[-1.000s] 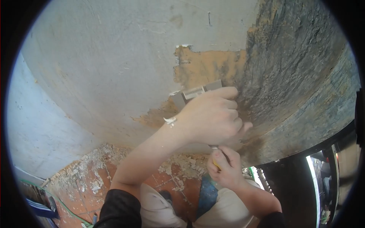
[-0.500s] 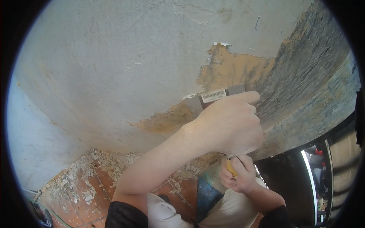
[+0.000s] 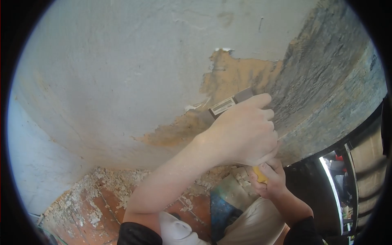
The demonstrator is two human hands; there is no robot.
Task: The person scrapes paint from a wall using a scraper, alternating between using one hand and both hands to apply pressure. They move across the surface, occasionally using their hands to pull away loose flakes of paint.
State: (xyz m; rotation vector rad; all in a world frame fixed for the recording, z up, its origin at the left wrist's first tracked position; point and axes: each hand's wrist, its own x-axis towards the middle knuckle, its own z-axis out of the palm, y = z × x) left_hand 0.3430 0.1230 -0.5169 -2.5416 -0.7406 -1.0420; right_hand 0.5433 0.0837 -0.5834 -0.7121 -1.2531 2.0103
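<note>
A wide metal scraper [image 3: 245, 94] with a barcode label [image 3: 223, 106] lies against the wall [image 3: 122, 81], over a patch of exposed tan surface [image 3: 241, 75]. One hand [image 3: 245, 130], on the arm that enters from the left, is wrapped round the scraper just behind its blade; this is my left hand. Below it, my right hand [image 3: 271, 177] is closed round the yellow handle [image 3: 259, 174]. The lower part of the tool between my hands is mostly hidden. Lifted paint edges [image 3: 195, 108] show left of the blade.
Paint flakes [image 3: 92, 196] cover the reddish tiled floor [image 3: 110, 216] at the wall's base. Dark rough wall [image 3: 318, 61] is on the right. A blue-green item [image 3: 222, 212] lies between the person's legs. Dark furniture or a frame [image 3: 350, 175] stands at the lower right.
Both hands and the scraper have shifted relative to the wall, and the blade is tilted more steeply. My right hand has moved right in the view. The view itself has shifted slightly.
</note>
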